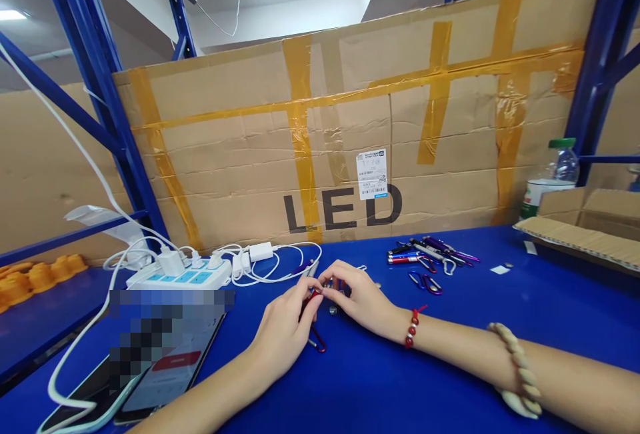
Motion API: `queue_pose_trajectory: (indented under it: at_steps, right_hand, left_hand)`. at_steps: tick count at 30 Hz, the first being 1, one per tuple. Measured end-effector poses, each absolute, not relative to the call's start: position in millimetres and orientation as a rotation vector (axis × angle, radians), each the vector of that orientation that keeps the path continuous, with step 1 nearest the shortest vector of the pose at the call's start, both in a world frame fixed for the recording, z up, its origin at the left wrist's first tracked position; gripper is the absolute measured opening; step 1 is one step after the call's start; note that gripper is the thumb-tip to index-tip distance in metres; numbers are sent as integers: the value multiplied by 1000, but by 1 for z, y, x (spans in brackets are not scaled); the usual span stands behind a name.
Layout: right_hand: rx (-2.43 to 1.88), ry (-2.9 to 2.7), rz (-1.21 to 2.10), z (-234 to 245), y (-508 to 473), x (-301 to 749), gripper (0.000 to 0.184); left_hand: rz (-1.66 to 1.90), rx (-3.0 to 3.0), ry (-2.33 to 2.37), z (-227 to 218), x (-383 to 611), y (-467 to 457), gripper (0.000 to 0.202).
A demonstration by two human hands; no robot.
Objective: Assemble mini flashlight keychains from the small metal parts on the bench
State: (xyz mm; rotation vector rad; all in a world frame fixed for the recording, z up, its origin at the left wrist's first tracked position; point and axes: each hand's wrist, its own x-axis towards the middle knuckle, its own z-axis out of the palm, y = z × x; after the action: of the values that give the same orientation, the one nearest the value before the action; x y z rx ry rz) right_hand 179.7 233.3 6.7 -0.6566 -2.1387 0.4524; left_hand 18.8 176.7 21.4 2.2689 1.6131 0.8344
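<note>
My left hand (283, 327) is closed around a small red metal tube (313, 296), mostly hidden by the fingers. A red carabiner clip (321, 346) hangs out below that hand. My right hand (363, 293) meets it at the tube's upper end, thumb and fingertips pinched together. What exactly the right fingertips grip is too small to make out. Just under the right fingers a small silver piece (333, 311) lies on the blue tabletop (400, 381), with other small bits partly hidden behind the hand.
Several metal pens and tubes with clips (430, 253) lie at the back right, near loose carabiners (426, 283). An open cardboard box (575, 237) and a bottle (553, 177) stand far right. At left are a white power strip (185, 277), cables and phones (170, 367).
</note>
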Motion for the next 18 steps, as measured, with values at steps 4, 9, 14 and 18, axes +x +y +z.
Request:
queue_pose_trajectory:
  at_steps: [4,9,14,18]
  right_hand:
    - [-644,-2166,422,7,233,180,4]
    - [-639,-2168,434,4,235,179,9]
    - [-681,-2108,524,3,235,177,17]
    - [-756,-2058,605,6,236,178,17]
  left_hand:
    - [853,2284,1592,20,18,177,23]
    - [843,2292,1589,20,17,176,22]
    - [824,2290,1601,21,18,175,21]
    - [824,2274,1633,22,18,176,22]
